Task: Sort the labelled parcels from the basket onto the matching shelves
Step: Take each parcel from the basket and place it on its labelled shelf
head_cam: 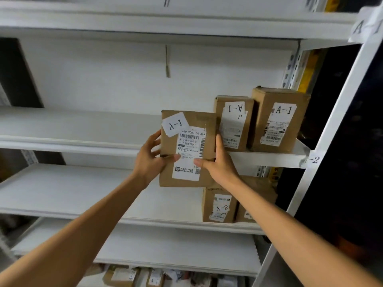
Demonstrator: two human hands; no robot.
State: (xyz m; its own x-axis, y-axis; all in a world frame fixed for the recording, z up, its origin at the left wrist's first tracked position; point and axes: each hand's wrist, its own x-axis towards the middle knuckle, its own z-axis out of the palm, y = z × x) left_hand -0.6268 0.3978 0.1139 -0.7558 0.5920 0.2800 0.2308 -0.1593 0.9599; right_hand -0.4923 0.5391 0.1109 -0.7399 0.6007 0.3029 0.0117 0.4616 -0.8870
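- The fingers (155, 139) of your left hand (148, 160) curl round the left edge of the parcel (192, 121), with the thumb pressed across its front label.
- Your right hand (218, 166) pinches the right edge, thumb on the front and fingers tucked behind.
- The parcel, tagged A-1, is held upright in the air before the lip of the A-1 shelf (72, 139).
- Just right of it on that shelf stand two A-1 boxes (279, 121).
- On the lower shelf (83, 189), below your right hand, stands an A-2 box (219, 206).
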